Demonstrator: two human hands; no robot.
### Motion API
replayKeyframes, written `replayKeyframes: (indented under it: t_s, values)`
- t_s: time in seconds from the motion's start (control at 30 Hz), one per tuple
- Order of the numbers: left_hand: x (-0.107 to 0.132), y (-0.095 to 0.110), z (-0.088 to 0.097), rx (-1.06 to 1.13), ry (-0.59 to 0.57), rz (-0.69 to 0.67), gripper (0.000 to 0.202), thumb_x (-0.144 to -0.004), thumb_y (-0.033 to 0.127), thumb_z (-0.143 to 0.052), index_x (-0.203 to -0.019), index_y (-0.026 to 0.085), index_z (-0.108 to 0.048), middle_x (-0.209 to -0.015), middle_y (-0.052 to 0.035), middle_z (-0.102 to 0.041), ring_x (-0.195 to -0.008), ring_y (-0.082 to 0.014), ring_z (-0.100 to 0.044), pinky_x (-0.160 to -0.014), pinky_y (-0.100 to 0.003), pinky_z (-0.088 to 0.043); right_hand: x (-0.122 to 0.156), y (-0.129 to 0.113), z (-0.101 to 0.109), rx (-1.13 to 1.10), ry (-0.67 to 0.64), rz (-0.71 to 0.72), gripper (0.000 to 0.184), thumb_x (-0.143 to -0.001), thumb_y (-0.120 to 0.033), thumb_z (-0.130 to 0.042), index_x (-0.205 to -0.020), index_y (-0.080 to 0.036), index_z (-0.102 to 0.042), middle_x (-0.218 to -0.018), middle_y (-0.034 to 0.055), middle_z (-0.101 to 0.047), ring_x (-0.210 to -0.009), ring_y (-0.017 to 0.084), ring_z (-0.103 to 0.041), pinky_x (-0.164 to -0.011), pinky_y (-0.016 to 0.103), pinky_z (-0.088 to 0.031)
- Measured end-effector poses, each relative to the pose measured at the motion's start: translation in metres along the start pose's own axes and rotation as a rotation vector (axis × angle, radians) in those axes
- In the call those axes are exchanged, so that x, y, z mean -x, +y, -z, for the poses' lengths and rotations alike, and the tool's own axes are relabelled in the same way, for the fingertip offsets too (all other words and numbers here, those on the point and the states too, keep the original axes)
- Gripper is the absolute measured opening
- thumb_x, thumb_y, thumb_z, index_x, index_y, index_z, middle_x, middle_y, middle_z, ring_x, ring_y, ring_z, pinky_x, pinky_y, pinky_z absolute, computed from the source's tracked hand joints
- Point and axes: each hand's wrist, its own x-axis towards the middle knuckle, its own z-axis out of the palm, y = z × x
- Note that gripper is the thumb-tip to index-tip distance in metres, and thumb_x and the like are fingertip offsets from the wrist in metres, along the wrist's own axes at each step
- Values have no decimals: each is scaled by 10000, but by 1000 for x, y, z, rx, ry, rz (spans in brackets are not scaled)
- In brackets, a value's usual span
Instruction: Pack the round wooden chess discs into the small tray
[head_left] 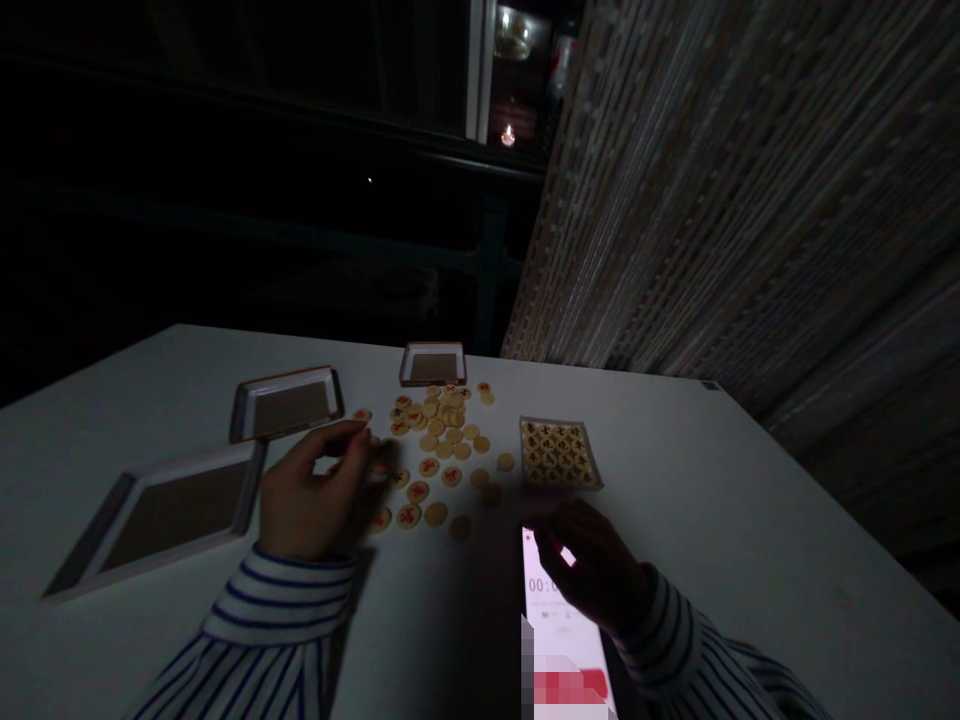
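My left hand [311,490] rests on the white table [750,520], fingers curled over the left edge of a scatter of round cream game pieces [439,440] with red marks; whether it holds a piece is hidden. My right hand [592,560] hovers over a lit phone [559,640] lying on the table, fingers bent toward its screen. Just beyond that hand sits a small tray [559,452] filled with dark-marked pieces in rows.
Three empty brown trays with white rims stand on the table: a large one [169,515] at the left, another [286,403] behind it, a small one [433,363] at the back. A ribbed wall [750,200] rises at the right. The room is dark.
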Motion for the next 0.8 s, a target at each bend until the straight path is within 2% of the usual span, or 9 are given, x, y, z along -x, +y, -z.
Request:
replayKeyframes:
  t_s: [0.2,0.37,0.5,0.63,0.8]
  values:
    - [-1,0,1,-28,2,-13,252,-740,388,-538,-901,221,-635,-873,-28,-668,-773,-193,-618,-623,-310,-520,1,0,0,-3,-14,-4,189,-799,-96,-465,-934,-189,-558,-718,23,-606,-661,133,-534,-631,308,-462]
    - [-3,-6,2,-37,-5,-3,254,-753,397,-520,-923,241,-627,-894,-36,-663,-759,-207,-623,-598,-324,-516,1,-2,0,-8,-18,-29,216,-794,-81,-460,-951,-190,-560,-818,43,-621,-771,150,-551,-692,324,-473]
    - [-4,-10,2,-63,7,-24,236,-754,393,-524,-913,250,-624,-869,-32,-666,-753,-209,-627,-650,-346,-518,1,-2,0,-42,-30,-54,259,-791,-70,-451,-986,-201,-559,-823,36,-615,-780,149,-548,-692,323,-476]
    - [-5,-10,2,-55,29,-34,240,-748,397,-530,-902,243,-631,-857,-29,-668,-746,-204,-631,-618,-333,-521,1,-1,-1,-39,-31,-52,258,-795,-75,-454,-990,-206,-560,-833,34,-617,-788,151,-547,-691,325,-477]
    - [-6,-10,2,-52,51,-31,253,-750,398,-532,-905,227,-636,-846,-32,-666,-744,-180,-631,-667,-302,-514,1,-1,-2,-29,-29,-42,228,-798,-89,-455,-960,-201,-570,-841,41,-625,-793,151,-556,-692,327,-482]
